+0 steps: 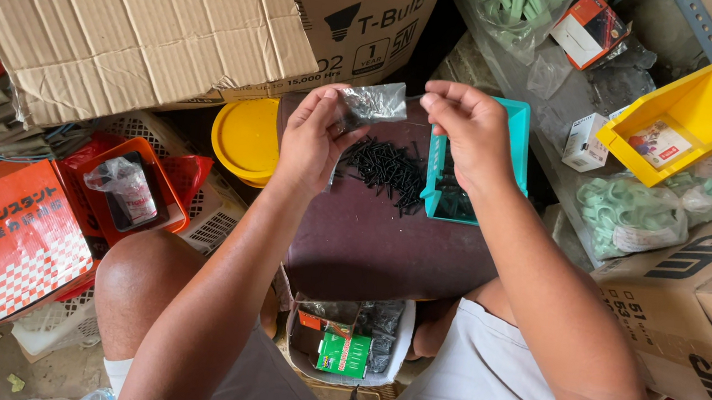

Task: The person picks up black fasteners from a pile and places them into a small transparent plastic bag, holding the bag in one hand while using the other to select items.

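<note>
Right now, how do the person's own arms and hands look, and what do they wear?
Both forearms are bare, with no sleeves in view. The left hand and the right hand wear no gloves. No ring, watch or bracelet shows. The fingernails are short.

Daylight, soft + even, fairly bright; no hard shadows. Light seems to come from upper right: yellow bin (697, 115) and cardboard flap (126, 9) brightest. Dark gap behind boxes near top centre. Faint shade under forearms on brown stool top (386, 249). Glare on crinkled plastic bag (374, 103) betw. hands. Focus sharp in centre; slight wide-angle stretch at edges, esp. bottom corners. No motion blur.
</note>
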